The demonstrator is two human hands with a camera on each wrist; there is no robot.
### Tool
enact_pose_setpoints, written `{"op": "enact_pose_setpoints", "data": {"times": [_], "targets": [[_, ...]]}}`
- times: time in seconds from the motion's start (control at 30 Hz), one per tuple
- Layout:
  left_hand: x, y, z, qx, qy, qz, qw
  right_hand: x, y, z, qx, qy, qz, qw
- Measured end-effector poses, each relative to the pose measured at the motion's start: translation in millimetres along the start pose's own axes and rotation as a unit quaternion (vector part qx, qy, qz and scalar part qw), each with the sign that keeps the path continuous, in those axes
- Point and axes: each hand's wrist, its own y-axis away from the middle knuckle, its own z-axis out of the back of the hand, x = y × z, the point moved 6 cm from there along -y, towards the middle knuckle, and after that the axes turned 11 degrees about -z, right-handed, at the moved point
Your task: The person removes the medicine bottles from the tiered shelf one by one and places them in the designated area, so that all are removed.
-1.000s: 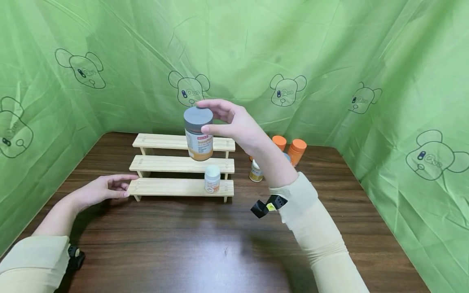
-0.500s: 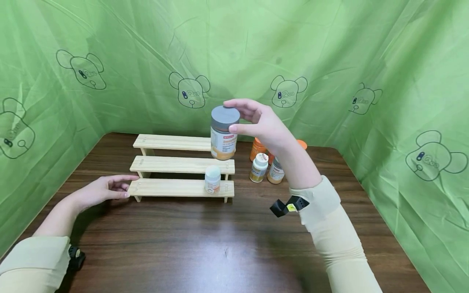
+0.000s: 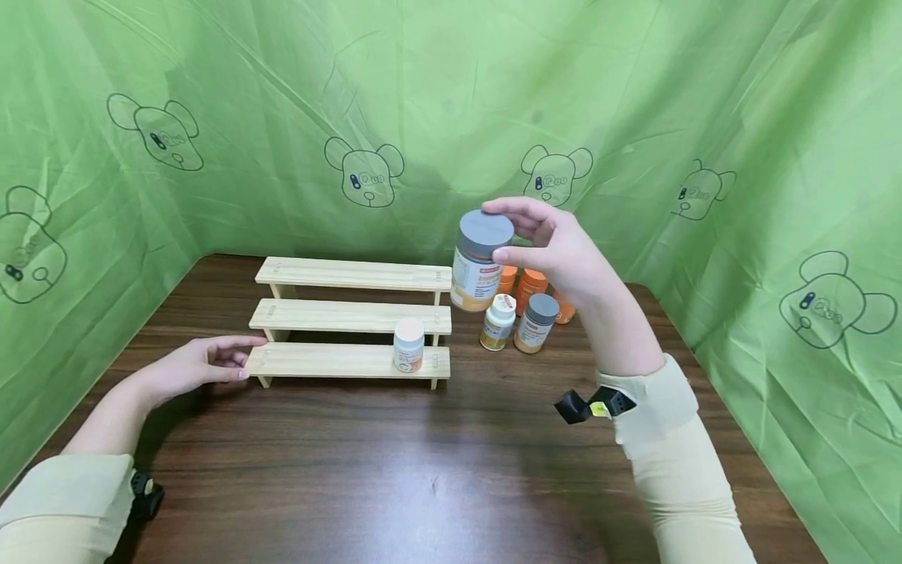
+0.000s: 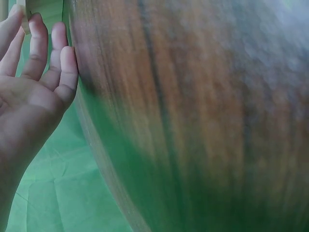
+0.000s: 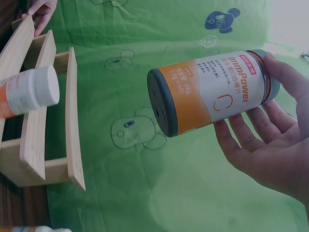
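Note:
My right hand (image 3: 557, 239) grips a large supplement bottle (image 3: 476, 274) by its grey lid and holds it in the air, right of a three-step wooden display rack (image 3: 324, 360). In the right wrist view the bottle (image 5: 212, 94) shows a white and orange label, with thumb and fingers around its lid end. My left hand (image 3: 204, 364) pinches the left end of the rack's lowest step. The left wrist view shows the thumb and forefinger of that hand (image 4: 38, 92) at the wood, the other fingers loosely bent. A small white bottle (image 3: 409, 346) stands on the lowest step, near its right end.
Right of the rack stand a white-capped bottle (image 3: 498, 323), a grey-lidded bottle (image 3: 536, 323) and several orange bottles (image 3: 531, 291), partly hidden by the raised bottle and right hand. Green cloth (image 3: 451, 94) walls in the dark wooden table (image 3: 352, 470) at the back and sides.
My right hand has carried the large bottle rightward, from over the rack to beyond its right end, uncovering the small grey-lidded bottle. The left hand and rack have stayed put.

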Motion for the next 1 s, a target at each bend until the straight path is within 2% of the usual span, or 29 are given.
{"op": "enact_pose_setpoints", "data": {"times": [0.17, 0.57, 0.8, 1.0], "targets": [[-0.3, -0.5, -0.6, 0.0, -0.002, 0.0, 1.0, -2.8, 10.9, 15.5, -0.005, 0.004, 0.013, 1.0], [-3.0, -0.3, -1.9, 0.001, 0.015, -0.009, 0.9999, -19.9, 36.4, 52.8, -0.016, -0.025, 0.025, 0.999], [-2.3, -0.4, -0.2, 0.005, 0.013, -0.006, 0.9999, -29.7, 48.9, 70.8, -0.018, -0.063, 0.042, 0.997], [-0.5, -0.1, -2.4, 0.011, 0.033, -0.009, 0.9994, -38.4, 59.5, 86.6, -0.025, -0.093, 0.05, 0.994]]}}
